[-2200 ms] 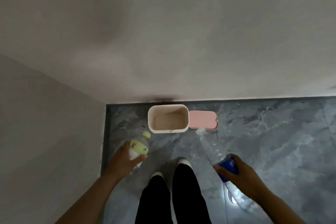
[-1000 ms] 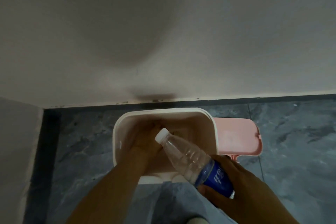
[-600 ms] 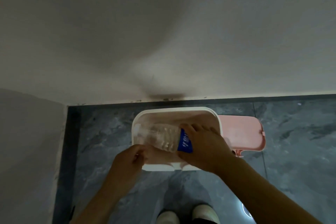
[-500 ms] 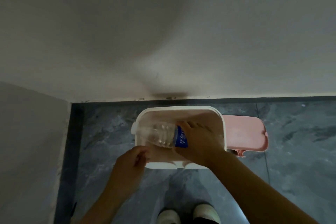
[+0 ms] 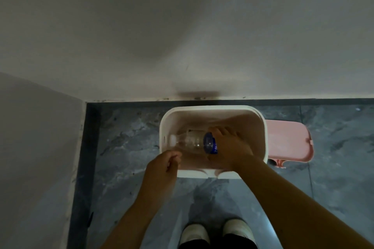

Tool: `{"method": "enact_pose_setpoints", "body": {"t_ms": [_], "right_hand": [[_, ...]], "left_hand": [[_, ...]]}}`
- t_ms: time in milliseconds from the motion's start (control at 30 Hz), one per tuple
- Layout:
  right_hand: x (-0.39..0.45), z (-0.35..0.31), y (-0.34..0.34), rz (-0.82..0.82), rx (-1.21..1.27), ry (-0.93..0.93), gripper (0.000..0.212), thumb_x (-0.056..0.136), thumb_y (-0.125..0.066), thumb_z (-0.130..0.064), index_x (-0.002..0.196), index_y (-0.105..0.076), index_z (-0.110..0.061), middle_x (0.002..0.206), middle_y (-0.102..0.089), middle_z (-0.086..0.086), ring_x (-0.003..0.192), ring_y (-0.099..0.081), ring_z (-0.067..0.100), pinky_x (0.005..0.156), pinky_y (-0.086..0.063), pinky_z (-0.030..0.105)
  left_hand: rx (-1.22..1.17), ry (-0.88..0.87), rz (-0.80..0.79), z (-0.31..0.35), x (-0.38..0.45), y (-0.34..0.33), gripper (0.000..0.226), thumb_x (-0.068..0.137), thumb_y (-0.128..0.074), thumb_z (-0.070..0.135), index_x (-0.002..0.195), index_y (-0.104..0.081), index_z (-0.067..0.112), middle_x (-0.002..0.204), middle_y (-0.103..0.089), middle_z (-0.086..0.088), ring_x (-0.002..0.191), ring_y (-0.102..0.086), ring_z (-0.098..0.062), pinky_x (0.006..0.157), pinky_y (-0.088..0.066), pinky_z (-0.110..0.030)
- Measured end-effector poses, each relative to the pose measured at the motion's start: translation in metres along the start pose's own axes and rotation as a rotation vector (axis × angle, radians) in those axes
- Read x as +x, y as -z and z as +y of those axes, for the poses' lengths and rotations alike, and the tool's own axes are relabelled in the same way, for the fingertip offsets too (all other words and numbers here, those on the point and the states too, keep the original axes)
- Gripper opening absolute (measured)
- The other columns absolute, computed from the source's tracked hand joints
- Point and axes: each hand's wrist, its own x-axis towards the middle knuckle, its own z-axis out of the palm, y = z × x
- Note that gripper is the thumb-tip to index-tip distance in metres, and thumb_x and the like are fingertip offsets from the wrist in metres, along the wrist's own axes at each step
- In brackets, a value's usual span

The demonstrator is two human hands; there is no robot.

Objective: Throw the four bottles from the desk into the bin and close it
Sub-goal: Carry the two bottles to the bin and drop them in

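A white bin (image 5: 261, 125) stands open on the floor against the wall, its pink lid (image 5: 287, 143) swung out to the right. My right hand (image 5: 228, 147) reaches inside the bin, shut on a clear bottle with a blue label (image 5: 192, 141), which lies sideways with its cap pointing left. My left hand (image 5: 164, 168) hovers at the bin's near left rim, fingers curled with nothing in them. The green-capped bottle I carried before is hidden.
The bin sits in a corner: a pale wall (image 5: 182, 36) behind it and another wall (image 5: 36, 147) to the left. Grey marble floor tiles (image 5: 334, 178) spread to the right. My white shoes (image 5: 216, 232) stand just in front of the bin.
My left hand put the green-capped bottle into the bin and pulled back out, empty. My right hand brought the clear bottle down sideways into the bin.
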Motion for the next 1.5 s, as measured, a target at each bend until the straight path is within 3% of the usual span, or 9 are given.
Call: {"method": "enact_pose_setpoints", "body": {"t_ms": [267,400,533,600,733,900,1033,1233,1500], "right_hand": [[-0.039,-0.005,0.009,0.027,0.230,-0.110,0.049,0.087,-0.052,-0.028,0.133,-0.038,-0.021,0.132,-0.050,0.007,0.115,-0.052,0.026,0.097,-0.048,0.041],[-0.077,-0.013,0.022,0.066,0.372,-0.119,0.034,0.091,-0.048,-0.017,0.125,-0.048,-0.010,0.125,-0.057,0.013,0.105,-0.057,0.025,0.091,-0.050,0.030],[-0.131,-0.030,0.051,0.090,0.555,-0.278,0.025,0.093,-0.048,-0.019,0.116,-0.056,-0.012,0.111,-0.065,0.014,0.071,-0.055,0.012,0.056,-0.043,0.010],[-0.158,-0.038,0.065,0.096,0.573,-0.321,0.025,0.093,-0.049,-0.020,0.115,-0.059,-0.012,0.113,-0.067,0.012,0.082,-0.060,0.017,0.060,-0.043,0.005],[-0.214,-0.064,0.106,0.055,0.629,-0.354,0.026,0.095,-0.045,-0.017,0.110,-0.062,-0.004,0.110,-0.067,0.016,0.100,-0.063,0.028,0.092,-0.049,0.035],[-0.294,-0.098,0.156,-0.004,0.802,-0.459,0.025,0.094,-0.046,-0.009,0.111,-0.060,0.001,0.095,-0.063,0.015,0.075,-0.060,0.021,0.056,-0.041,0.019],[-0.363,-0.124,0.187,0.035,0.853,-0.485,0.024,0.093,-0.045,-0.002,0.109,-0.058,0.011,0.091,-0.059,0.020,0.064,-0.054,0.021,0.047,-0.043,0.016],[-0.424,-0.144,0.213,-0.030,0.782,-0.422,0.025,0.095,-0.043,-0.007,0.109,-0.059,0.007,0.094,-0.061,0.020,0.081,-0.058,0.028,0.060,-0.041,0.025],[-0.467,-0.119,0.225,-0.158,0.629,-0.378,0.016,0.094,-0.045,-0.008,0.091,-0.061,-0.005,0.074,-0.063,0.010,0.063,-0.058,0.022,0.055,-0.040,0.024]], "left_hand": [[0.021,0.009,-0.005,0.007,-0.009,0.005,0.024,0.092,-0.048,0.009,0.109,-0.064,0.007,0.110,-0.069,-0.011,0.100,-0.062,-0.020,0.085,-0.044,-0.024],[-0.035,0.052,-0.019,0.025,-0.028,0.020,0.025,0.093,-0.048,0.012,0.113,-0.061,0.006,0.113,-0.067,-0.012,0.102,-0.062,-0.021,0.088,-0.045,-0.027],[-0.088,0.108,-0.013,0.048,-0.060,0.055,0.024,0.093,-0.049,0.013,0.108,-0.063,0.002,0.109,-0.068,-0.015,0.096,-0.062,-0.021,0.079,-0.042,-0.024],[-0.089,0.148,-0.013,0.059,-0.079,0.075,0.023,0.093,-0.048,0.013,0.105,-0.064,0.001,0.106,-0.069,-0.019,0.096,-0.063,-0.027,0.081,-0.045,-0.030],[-0.017,0.186,-0.038,0.082,-0.124,0.122,0.027,0.094,-0.046,0.013,0.098,-0.063,-0.007,0.101,-0.067,-0.026,0.096,-0.063,-0.034,0.086,-0.046,-0.041],[0.004,0.243,-0.095,0.109,-0.194,0.183,0.029,0.096,-0.042,0.016,0.100,-0.063,-0.004,0.106,-0.068,-0.022,0.099,-0.063,-0.029,0.085,-0.045,-0.032],[-0.011,0.251,-0.121,0.123,-0.255,0.231,0.032,0.097,-0.038,0.015,0.072,-0.058,0.010,0.095,-0.064,-0.028,0.086,-0.059,-0.028,0.077,-0.042,-0.036],[-0.086,0.303,-0.083,0.125,-0.327,0.269,0.025,0.098,-0.038,0.015,0.079,-0.052,0.007,0.093,-0.063,-0.025,0.093,-0.063,-0.032,0.080,-0.046,-0.038],[-0.210,0.478,0.021,0.104,-0.416,0.249,0.025,0.097,-0.040,0.015,0.077,-0.054,0.015,0.089,-0.059,-0.013,0.094,-0.063,-0.032,0.088,-0.047,-0.039]]}}
